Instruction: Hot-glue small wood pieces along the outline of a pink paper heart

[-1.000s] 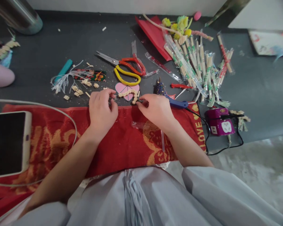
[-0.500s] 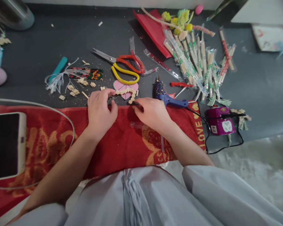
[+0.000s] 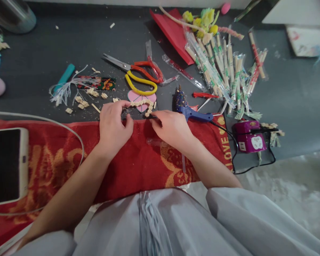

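Observation:
A bent strip of small pale wooden pieces [image 3: 142, 103] curves above a pink paper heart [image 3: 152, 96] with lines drawn on it. My left hand [image 3: 114, 124] has its fingertips at the strip's left end, the index finger on it and the thumb lower, a gap between them. At the strip's lower right end are the fingers of my right hand [image 3: 173, 129], curled and closed; their exact grip is partly hidden. Just beyond lie scissors [image 3: 134, 73] with red and yellow handles. A blue glue gun [image 3: 192, 113] rests right of the heart, nozzle pointing away.
Wooden bits [image 3: 82, 103], white threads [image 3: 69, 85] and a teal stick [image 3: 65, 76] lie left. Wrapped sticks [image 3: 224, 67] and a red packet [image 3: 173, 35] are at the back right. A purple power socket [image 3: 249, 137], red towel [image 3: 117, 167] and tablet [image 3: 5, 165] surround my arms.

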The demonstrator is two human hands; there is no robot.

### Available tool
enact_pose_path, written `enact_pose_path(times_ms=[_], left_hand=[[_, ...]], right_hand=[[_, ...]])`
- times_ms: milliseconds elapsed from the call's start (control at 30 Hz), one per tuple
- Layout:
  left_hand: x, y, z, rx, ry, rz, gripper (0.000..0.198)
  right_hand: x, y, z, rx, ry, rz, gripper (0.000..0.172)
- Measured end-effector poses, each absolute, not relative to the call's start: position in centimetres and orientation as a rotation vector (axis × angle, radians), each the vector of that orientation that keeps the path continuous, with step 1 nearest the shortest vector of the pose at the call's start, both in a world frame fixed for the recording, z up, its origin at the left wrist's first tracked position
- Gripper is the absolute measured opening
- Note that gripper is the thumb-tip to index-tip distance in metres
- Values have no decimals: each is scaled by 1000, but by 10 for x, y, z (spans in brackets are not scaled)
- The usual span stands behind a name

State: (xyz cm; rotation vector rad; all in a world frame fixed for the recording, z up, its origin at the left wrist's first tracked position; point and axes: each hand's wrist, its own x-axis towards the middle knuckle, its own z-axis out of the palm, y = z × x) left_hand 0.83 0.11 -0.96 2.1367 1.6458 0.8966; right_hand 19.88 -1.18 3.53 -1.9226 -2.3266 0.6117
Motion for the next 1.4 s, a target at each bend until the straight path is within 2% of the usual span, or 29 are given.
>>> enact_pose_path(times_ms=[600,900,1100,1400], left_hand=[[11,-6,-4,2327,1681,854,28],[13,-7,-4,2561,1406,730,32],[12,-5,-4,2732,1234,875,22],[13,-3,9,2849,718,921,28]], right_hand=[[199,-10,38,-1943,-2369,644,35],[201,-9,37,-1934,-2353,684,34],[203,-11,36,-1908,-2352,681,35],[204,-11,37,-1826,-2333,688,27]])
